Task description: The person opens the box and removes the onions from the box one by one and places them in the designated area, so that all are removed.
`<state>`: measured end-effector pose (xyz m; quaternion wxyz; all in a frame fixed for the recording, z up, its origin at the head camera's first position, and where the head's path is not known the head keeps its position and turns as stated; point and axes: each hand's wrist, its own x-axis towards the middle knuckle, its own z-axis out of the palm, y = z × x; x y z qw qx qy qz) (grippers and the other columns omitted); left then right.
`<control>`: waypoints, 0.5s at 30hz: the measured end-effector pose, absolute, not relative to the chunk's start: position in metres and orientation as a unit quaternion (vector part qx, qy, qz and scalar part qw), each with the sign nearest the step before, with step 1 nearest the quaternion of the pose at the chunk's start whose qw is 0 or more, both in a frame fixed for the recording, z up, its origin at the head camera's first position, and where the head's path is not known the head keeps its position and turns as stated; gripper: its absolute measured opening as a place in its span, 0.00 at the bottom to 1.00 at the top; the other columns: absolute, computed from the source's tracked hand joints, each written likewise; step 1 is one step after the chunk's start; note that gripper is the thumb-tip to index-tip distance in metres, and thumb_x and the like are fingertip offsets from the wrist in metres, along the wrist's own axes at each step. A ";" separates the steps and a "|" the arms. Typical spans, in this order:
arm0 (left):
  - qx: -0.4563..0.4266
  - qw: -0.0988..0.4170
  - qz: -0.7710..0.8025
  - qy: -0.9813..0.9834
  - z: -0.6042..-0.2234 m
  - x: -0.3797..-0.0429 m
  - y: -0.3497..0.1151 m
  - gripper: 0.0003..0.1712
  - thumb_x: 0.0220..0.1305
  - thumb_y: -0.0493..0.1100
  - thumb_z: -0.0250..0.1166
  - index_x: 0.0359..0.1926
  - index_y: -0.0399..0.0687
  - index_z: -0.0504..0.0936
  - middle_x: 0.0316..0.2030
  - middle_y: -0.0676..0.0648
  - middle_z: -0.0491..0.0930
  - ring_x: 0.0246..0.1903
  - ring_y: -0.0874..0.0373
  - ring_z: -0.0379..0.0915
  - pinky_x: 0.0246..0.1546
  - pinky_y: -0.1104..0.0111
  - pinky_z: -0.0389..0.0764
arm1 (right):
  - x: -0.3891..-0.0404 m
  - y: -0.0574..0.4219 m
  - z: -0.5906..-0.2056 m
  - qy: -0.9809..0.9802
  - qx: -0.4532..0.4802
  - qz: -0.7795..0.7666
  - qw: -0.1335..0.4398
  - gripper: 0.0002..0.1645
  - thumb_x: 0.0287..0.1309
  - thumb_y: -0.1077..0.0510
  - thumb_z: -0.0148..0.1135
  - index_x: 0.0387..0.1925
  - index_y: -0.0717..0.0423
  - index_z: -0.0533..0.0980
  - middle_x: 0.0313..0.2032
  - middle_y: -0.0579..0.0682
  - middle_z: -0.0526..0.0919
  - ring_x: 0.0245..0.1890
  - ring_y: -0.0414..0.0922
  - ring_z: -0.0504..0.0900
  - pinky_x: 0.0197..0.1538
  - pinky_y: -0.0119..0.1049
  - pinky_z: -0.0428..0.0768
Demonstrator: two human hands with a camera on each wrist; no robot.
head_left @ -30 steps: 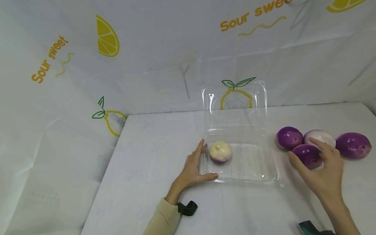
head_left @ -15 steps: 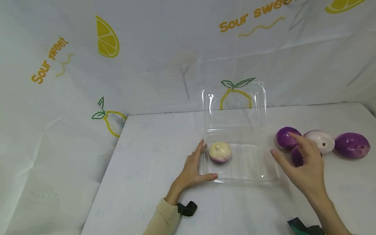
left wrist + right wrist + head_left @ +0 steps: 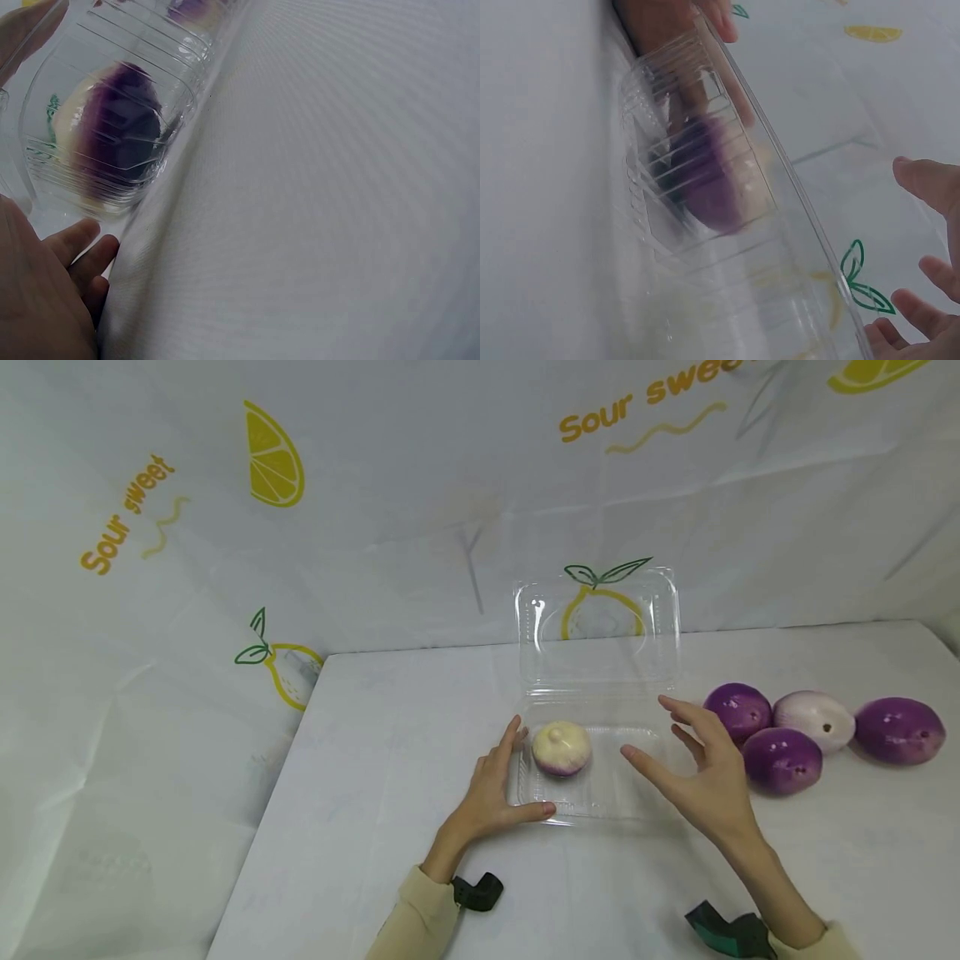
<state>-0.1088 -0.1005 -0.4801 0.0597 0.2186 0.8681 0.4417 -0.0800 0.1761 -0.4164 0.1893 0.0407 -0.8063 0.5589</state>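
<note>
A clear plastic clamshell box (image 3: 615, 814) stands with its lid raised. Inside, at the left end, sits a round cream-and-purple vegetable (image 3: 562, 749), like an onion or turnip, its knobbed cream side up. My left hand (image 3: 487, 797) rests at the box's left front corner, fingers spread along the side and thumb over the front rim. Over the right part of the box is my right hand (image 3: 708, 777), thumb and fingers apart, holding nothing. In the right wrist view, the vegetable (image 3: 712, 176) shows through the box wall, with the right hand (image 3: 930, 262) beside it.
Right of the box, a purple vegetable (image 3: 738, 712), a whitish one (image 3: 814, 720) and a front purple one (image 3: 783, 762) lie close together. Another purple one (image 3: 900, 732) lies farthest right. A white sheet with lemon prints (image 3: 405, 510) hangs behind the white table (image 3: 375, 760).
My right hand has moved left from the group of purple vegetables to above the box's right part, carrying nothing. The left hand, box and vegetables have stayed in place.
</note>
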 end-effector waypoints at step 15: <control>0.227 0.048 0.439 0.868 -0.480 -0.109 -0.101 0.72 0.47 0.57 0.75 0.83 0.55 0.38 0.77 0.41 0.64 0.75 0.43 0.61 0.71 0.44 0.59 | -0.091 0.151 -0.423 -0.809 0.081 0.568 0.129 0.43 0.48 0.65 0.80 0.67 0.57 0.73 0.64 0.53 0.75 0.60 0.28 0.70 0.62 0.12 0.69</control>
